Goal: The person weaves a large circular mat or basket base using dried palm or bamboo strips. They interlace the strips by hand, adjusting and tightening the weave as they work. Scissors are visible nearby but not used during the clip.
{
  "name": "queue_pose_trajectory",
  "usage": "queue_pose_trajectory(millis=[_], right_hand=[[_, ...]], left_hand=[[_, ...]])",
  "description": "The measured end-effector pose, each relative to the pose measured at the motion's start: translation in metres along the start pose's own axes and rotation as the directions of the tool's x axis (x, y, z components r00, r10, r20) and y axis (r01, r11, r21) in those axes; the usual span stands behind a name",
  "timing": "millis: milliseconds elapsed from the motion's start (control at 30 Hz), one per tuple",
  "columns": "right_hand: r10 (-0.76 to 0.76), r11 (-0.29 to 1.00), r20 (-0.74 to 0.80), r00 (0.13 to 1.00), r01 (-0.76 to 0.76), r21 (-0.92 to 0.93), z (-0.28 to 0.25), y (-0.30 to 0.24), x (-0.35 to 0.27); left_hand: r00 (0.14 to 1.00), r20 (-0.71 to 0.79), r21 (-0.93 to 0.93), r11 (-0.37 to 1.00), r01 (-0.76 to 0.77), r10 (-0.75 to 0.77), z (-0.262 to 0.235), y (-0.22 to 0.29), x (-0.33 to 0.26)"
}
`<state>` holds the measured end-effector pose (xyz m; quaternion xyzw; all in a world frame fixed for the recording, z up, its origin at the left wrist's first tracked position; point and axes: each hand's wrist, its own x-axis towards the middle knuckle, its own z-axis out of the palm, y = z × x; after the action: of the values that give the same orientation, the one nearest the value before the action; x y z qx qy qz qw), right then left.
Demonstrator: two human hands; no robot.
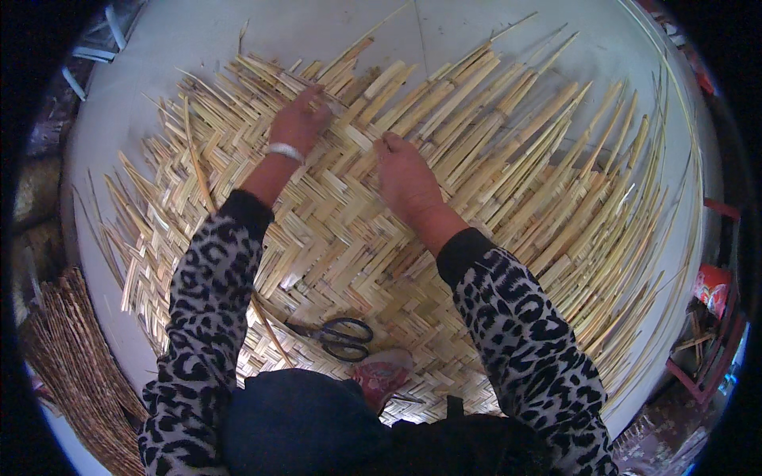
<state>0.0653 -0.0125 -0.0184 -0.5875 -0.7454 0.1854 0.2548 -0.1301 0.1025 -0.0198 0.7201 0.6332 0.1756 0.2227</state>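
Scissors [340, 337] near; hands [409, 178] mid-mat [333, 238], strips [540, 151] fraying outward.

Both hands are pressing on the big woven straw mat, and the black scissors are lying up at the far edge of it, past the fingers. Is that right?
Not quite. The left hand and right hand do press on the woven mat, but the head view shows the black scissors lying at its near edge, close to the person's body.

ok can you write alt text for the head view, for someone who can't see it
Seen from above, a person's left hand and right hand press on a half-woven mat of pale flat strips, with loose strips fanning out to the right. Black scissors lie on the mat near the person's knees. The mat lies on a pale floor.
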Motion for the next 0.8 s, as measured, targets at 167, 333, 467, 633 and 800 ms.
queue_pose_trajectory(millis=[167,333,467,633,800], right_hand=[[0.008,0.972,-0.103,0.995,0.016,0.236,-0.007,0.003,-0.024],[0.010,0.947,-0.054,0.998,0.008,0.323,-0.042,-0.007,-0.079],[0.121,0.940,0.065,0.990,-0.136,0.312,-0.084,-0.001,-0.130],[0.119,0.977,0.144,0.982,-0.142,0.161,-0.158,0.040,-0.211],[0.305,0.952,0.150,0.941,-0.302,-0.042,-0.270,0.073,-0.368]], left_hand=[[0.964,0.259,-0.112,0.993,-0.038,0.066,0.008,0.026,-0.056],[0.935,0.347,0.150,0.980,-0.130,0.071,0.008,0.041,-0.044],[0.950,0.304,0.229,0.962,-0.148,0.073,0.016,0.051,-0.039],[0.945,0.320,0.210,0.968,-0.140,0.067,0.023,0.052,-0.044],[0.961,0.196,0.346,0.903,-0.254,0.195,0.022,0.060,-0.085]])
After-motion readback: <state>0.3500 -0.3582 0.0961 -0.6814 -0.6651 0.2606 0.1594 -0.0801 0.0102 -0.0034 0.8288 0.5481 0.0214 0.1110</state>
